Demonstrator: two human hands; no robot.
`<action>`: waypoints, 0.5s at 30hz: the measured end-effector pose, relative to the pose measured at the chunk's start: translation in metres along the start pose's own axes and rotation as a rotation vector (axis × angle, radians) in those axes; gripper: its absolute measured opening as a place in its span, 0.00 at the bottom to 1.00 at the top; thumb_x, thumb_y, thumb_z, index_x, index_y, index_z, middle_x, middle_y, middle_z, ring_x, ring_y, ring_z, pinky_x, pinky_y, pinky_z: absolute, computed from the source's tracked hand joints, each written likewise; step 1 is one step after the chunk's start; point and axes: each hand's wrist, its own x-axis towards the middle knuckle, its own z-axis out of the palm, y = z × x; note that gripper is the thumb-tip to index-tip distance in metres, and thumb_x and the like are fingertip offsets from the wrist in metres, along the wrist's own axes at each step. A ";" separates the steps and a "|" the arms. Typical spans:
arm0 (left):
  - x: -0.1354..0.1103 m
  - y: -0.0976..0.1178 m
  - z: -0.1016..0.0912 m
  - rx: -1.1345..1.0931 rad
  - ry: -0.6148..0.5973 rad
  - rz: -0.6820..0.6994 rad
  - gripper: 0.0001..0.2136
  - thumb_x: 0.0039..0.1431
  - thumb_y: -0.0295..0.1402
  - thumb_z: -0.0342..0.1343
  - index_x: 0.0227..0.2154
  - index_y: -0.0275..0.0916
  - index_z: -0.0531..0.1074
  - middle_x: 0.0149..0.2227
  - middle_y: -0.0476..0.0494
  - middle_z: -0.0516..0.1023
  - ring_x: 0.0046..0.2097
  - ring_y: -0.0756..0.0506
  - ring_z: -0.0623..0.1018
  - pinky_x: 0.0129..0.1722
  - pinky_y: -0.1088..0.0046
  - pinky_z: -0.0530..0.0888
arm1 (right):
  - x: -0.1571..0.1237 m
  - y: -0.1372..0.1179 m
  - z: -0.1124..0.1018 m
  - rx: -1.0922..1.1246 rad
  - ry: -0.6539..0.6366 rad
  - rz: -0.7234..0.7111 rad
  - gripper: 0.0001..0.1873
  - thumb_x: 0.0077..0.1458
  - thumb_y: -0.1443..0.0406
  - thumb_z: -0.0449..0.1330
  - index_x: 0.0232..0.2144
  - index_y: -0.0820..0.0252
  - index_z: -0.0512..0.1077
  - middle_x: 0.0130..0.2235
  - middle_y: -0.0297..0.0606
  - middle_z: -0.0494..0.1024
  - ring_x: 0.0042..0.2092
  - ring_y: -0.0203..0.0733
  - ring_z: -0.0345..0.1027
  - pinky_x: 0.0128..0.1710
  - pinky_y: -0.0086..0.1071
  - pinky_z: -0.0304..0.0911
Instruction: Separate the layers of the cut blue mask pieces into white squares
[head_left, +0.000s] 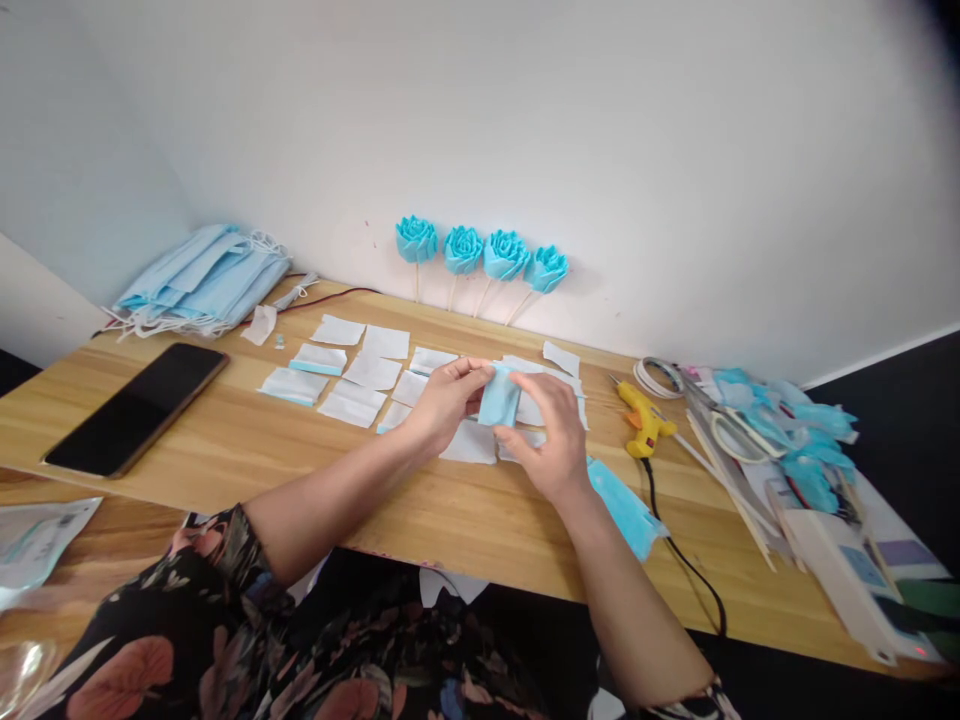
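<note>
A small light-blue piece of mask fabric [498, 398] is held up just above the table between my two hands. My left hand [451, 400] pinches its upper left edge between thumb and fingers. On its right side, my right hand [549, 425] has its index fingertip at the top corner and its thumb near the lower corner. Beneath and around the hands lie several cut white fabric pieces [352, 402] in rough rows, some with a blue edge. A larger blue fabric strip [624, 508] lies partly under my right forearm.
Several blue fabric roses [463, 250] on sticks lean against the wall. A yellow glue gun [642, 418] with a black cord lies right, beside a tape roll [658, 378], scissors [739, 436] and a power strip [844, 585]. Left are a phone [139, 408] and stacked face masks [206, 280].
</note>
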 end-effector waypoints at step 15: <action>-0.006 -0.005 0.001 0.448 -0.190 0.255 0.12 0.59 0.33 0.57 0.46 0.37 0.69 0.34 0.45 0.78 0.34 0.49 0.76 0.37 0.70 0.73 | 0.014 0.020 -0.037 0.374 0.496 0.706 0.20 0.55 0.60 0.62 0.50 0.56 0.74 0.39 0.37 0.79 0.42 0.42 0.73 0.45 0.40 0.70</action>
